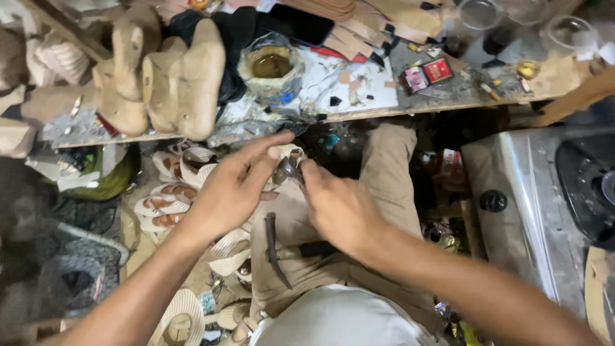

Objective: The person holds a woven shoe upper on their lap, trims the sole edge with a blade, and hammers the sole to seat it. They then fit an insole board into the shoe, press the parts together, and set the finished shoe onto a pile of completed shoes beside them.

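My left hand (234, 189) and my right hand (336, 205) meet over my lap, both pinching a small pale leather piece (286, 152) with a dark shiny part at its lower edge. The left thumb and forefinger hold its top. My right fingers grip it from below; I cannot tell whether they also hold a small tool. A dark curved tool (274, 250) with a black handle lies across my khaki trouser leg (384, 173), touched by neither hand.
A cluttered wooden bench (359, 114) runs across the top with wooden shoe lasts (186, 83), an open glue tin (270, 65), paper scraps and a red packet (438, 69). Woven sandals (170, 198) lie on the floor at left. A metal stove (532, 211) stands at right.
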